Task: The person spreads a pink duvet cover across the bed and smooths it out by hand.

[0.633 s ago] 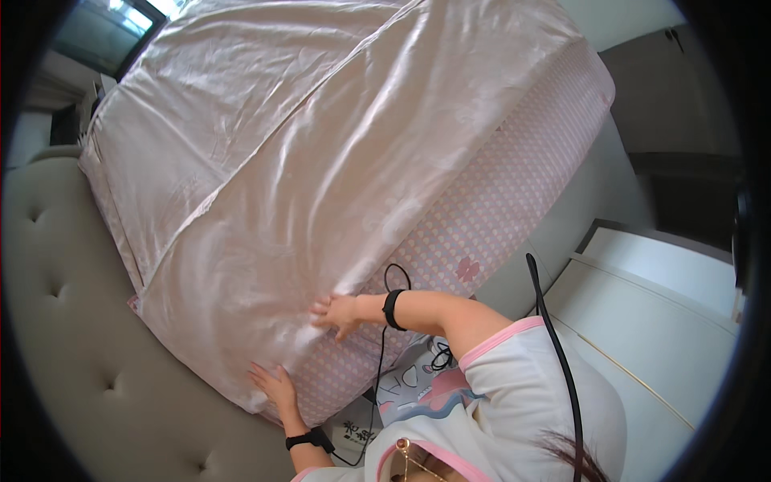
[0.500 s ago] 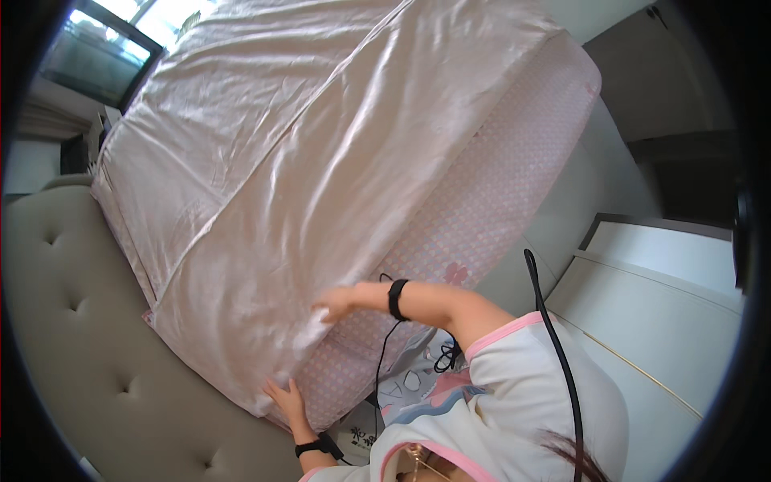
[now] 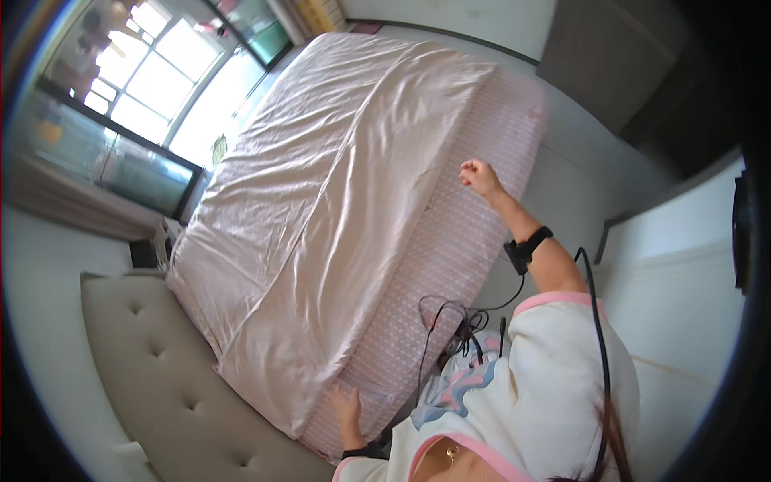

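A shiny pale pink satin cover (image 3: 321, 185) lies wrinkled over most of the bed, with a long crease down it. Along the bed's right side, a pink patterned sheet (image 3: 418, 249) shows beyond the cover's edge. My left hand (image 3: 347, 411) is by that sheet near the headboard, close to the cover's lower edge, its fingers spread and nothing in them. Farther along the side, my right hand (image 3: 480, 178) appears raised above the patterned sheet. Its fingers are curled in, with nothing visible in them.
A tufted beige headboard (image 3: 173, 377) runs along the lower left. Black cables (image 3: 474, 329) hang by my body from the wrist straps (image 3: 528, 249). Windows (image 3: 161, 80) stand at the upper left, a dark cabinet (image 3: 614, 60) at the upper right, and a white surface (image 3: 683, 257) on the right.
My right hand has come off the cover's edge and swung up and away along the bedside. My left hand has left the cover's corner. The view has shifted, showing more of the room.
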`<control>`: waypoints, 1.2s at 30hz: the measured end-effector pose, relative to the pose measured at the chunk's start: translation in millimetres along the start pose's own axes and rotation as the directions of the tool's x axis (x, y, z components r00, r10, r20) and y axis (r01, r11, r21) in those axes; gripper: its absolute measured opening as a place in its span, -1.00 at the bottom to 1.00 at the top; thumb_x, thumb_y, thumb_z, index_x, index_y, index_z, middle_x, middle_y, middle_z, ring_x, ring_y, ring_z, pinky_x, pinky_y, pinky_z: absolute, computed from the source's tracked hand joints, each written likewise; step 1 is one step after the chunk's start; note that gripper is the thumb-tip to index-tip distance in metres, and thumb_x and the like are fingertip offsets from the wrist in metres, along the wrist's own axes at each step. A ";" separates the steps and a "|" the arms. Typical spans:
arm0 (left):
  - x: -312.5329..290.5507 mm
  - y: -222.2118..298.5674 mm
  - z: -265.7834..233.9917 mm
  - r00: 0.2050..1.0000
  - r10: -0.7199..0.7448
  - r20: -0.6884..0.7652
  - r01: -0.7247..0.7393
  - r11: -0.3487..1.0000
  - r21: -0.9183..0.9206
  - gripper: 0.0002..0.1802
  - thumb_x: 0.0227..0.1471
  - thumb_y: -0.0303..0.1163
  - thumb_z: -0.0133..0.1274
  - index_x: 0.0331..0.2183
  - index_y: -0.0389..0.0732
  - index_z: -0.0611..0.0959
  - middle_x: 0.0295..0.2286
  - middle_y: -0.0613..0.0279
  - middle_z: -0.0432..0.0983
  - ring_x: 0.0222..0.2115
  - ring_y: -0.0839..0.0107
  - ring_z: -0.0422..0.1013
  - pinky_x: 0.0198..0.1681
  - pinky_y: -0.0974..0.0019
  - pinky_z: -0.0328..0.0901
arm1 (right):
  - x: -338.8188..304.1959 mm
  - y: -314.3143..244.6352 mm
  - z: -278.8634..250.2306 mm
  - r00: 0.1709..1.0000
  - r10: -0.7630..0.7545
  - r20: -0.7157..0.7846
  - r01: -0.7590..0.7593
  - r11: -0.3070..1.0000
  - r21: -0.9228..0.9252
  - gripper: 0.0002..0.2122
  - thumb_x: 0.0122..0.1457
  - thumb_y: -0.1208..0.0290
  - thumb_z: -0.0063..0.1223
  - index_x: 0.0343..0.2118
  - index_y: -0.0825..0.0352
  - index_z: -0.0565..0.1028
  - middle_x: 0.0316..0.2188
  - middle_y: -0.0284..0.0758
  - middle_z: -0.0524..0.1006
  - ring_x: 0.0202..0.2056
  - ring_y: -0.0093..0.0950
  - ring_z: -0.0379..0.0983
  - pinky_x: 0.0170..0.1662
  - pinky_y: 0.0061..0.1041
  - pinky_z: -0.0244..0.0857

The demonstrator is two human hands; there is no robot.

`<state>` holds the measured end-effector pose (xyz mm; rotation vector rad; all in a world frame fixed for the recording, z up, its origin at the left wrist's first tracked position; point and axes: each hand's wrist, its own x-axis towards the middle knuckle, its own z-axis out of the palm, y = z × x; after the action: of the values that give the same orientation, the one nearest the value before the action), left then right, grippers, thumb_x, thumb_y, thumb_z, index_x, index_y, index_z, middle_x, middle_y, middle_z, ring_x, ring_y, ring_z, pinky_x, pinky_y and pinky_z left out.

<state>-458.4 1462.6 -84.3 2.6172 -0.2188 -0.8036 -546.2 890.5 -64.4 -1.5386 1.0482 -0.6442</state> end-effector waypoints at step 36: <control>-1.6 431.1 244.2 0.876 0.285 0.390 -0.290 0.956 -0.048 -0.53 -0.24 -0.24 -0.04 -0.24 -0.30 0.33 -0.27 -0.02 0.25 -0.27 0.28 0.22 -0.28 0.35 0.14 | -7.7 -12.3 -543.1 0.847 0.280 -0.452 -0.053 0.890 0.453 -0.89 -0.10 0.52 -0.26 -0.49 0.30 0.34 -0.56 -0.38 0.40 -0.58 -0.67 0.28 -0.58 -0.75 0.09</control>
<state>-612.5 991.7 -91.3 2.3252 -0.7098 -1.2093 -1005.2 637.6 78.9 -0.8893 1.3129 -1.1108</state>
